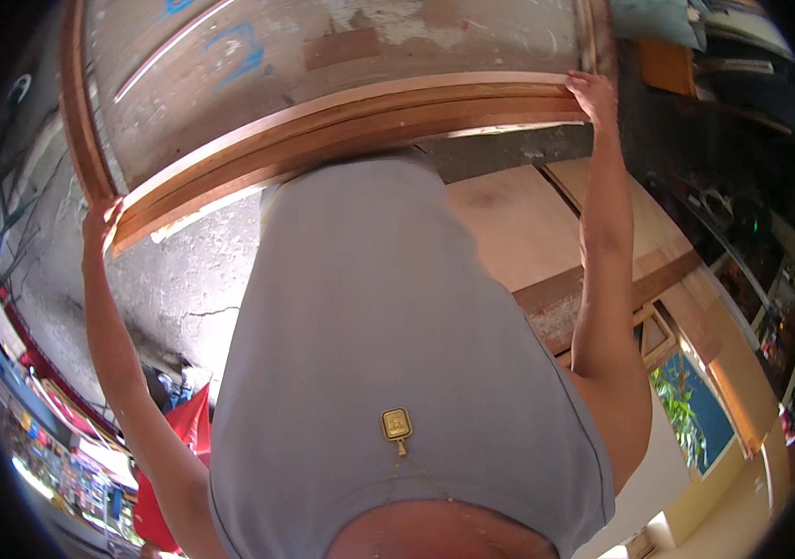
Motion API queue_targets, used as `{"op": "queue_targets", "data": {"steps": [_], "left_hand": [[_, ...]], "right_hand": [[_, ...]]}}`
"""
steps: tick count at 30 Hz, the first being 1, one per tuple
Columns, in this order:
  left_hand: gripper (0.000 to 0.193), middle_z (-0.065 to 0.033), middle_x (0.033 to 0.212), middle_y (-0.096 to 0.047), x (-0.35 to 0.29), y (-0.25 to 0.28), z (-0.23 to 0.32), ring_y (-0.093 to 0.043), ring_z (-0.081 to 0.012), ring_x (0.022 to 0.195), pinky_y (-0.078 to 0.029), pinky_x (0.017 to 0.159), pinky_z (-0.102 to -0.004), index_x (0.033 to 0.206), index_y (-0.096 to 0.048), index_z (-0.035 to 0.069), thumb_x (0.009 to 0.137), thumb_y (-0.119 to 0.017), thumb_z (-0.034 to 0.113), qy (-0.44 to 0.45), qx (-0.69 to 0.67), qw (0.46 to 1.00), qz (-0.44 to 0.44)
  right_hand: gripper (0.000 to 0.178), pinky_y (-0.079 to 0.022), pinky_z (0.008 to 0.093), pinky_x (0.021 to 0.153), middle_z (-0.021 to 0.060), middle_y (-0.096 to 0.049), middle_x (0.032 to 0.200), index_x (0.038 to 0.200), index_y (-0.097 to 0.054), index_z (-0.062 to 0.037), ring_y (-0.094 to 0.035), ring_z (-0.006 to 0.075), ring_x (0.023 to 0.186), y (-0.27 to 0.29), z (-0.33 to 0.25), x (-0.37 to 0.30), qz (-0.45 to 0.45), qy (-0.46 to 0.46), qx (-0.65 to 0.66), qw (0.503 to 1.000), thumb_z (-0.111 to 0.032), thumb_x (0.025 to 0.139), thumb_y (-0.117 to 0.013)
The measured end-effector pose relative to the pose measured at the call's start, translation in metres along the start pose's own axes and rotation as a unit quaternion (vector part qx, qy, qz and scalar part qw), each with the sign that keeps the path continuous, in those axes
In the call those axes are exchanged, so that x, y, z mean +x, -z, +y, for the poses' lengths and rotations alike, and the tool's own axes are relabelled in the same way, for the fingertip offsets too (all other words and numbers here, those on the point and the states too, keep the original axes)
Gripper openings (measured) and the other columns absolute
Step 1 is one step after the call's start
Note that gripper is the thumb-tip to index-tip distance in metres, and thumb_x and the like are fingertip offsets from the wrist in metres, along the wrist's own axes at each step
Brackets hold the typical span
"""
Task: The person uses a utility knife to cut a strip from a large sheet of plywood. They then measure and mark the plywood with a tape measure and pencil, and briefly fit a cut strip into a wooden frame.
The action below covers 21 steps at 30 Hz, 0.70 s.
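A brown wooden frame (341,126) spans the upper part of the head view, its near rail crossing in front of my body. My left hand (102,224) is closed round the frame's near left corner. At the near right corner, my right hand (593,96) grips the end of the same rail, fingers over its top edge. Inside the frame shows a worn, stained tabletop (341,56) with blue marks on it. A thin pale-and-red strip (174,47) lies slantwise there. The far side of the frame is out of view.
Flat wooden panels (518,224) stand or lie at my right. Cracked concrete floor (202,270) shows at the left. Behind my left arm is something red (192,419). An orange-brown box (667,65) sits among clutter at the far right.
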<state>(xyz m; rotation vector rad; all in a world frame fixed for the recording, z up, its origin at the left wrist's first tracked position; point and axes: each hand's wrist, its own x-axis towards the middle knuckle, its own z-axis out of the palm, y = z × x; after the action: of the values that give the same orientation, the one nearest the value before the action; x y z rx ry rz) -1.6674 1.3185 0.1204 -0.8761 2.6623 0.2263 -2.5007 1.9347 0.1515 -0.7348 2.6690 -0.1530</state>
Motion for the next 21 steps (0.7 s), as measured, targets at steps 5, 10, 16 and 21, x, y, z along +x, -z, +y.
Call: {"op": "queue_targets", "data": {"steps": [5, 10, 16, 21], "left_hand": [[0.026, -0.0031, 0.105, -0.075, -0.003, -0.004, 0.007, -0.071, -0.0241, 0.097, -0.057, 0.083, -0.0366, 0.111, -0.077, 0.024, 0.095, -0.066, 0.043, 0.023, 0.017, 0.999, 0.023], [0.024, -0.0002, 0.104, -0.075, -0.002, 0.000, 0.023, -0.072, -0.0220, 0.096, -0.058, 0.082, -0.0364, 0.108, -0.078, 0.026, 0.094, -0.068, 0.042, 0.000, 0.071, 0.994, 0.081], [0.021, 0.0031, 0.098, -0.075, -0.002, -0.002, 0.033, -0.072, -0.0203, 0.093, -0.058, 0.078, -0.0393, 0.105, -0.079, 0.029, 0.091, -0.070, 0.042, 0.023, 0.026, 0.995, 0.091], [0.024, 0.0033, 0.111, -0.072, -0.006, -0.018, 0.040, -0.067, -0.0223, 0.107, -0.052, 0.085, -0.0510, 0.114, -0.076, 0.033, 0.092, -0.068, 0.041, 0.056, 0.007, 0.994, 0.095]], "right_hand": [[0.036, -0.055, 0.0361, 0.083, 0.0147, -0.077, 0.097, 0.112, -0.078, -0.0134, -0.074, 0.0239, 0.093, -0.001, 0.001, 0.008, -0.002, -0.027, 0.012, 1.000, -0.036, 0.085, -0.074], [0.029, -0.056, 0.0372, 0.079, 0.0153, -0.077, 0.089, 0.104, -0.080, -0.0095, -0.074, 0.0265, 0.085, -0.004, 0.006, 0.009, 0.018, 0.006, 0.015, 1.000, -0.029, 0.083, -0.074], [0.031, -0.055, 0.0401, 0.086, 0.0154, -0.076, 0.100, 0.112, -0.077, -0.0133, -0.072, 0.0294, 0.096, 0.000, -0.018, 0.000, 0.031, 0.011, -0.105, 0.994, -0.029, 0.085, -0.075], [0.036, -0.053, 0.0439, 0.089, 0.0140, -0.068, 0.114, 0.116, -0.071, -0.0125, -0.064, 0.0332, 0.109, -0.030, -0.099, -0.040, 0.088, 0.068, 0.011, 0.994, -0.022, 0.082, -0.075]]}}
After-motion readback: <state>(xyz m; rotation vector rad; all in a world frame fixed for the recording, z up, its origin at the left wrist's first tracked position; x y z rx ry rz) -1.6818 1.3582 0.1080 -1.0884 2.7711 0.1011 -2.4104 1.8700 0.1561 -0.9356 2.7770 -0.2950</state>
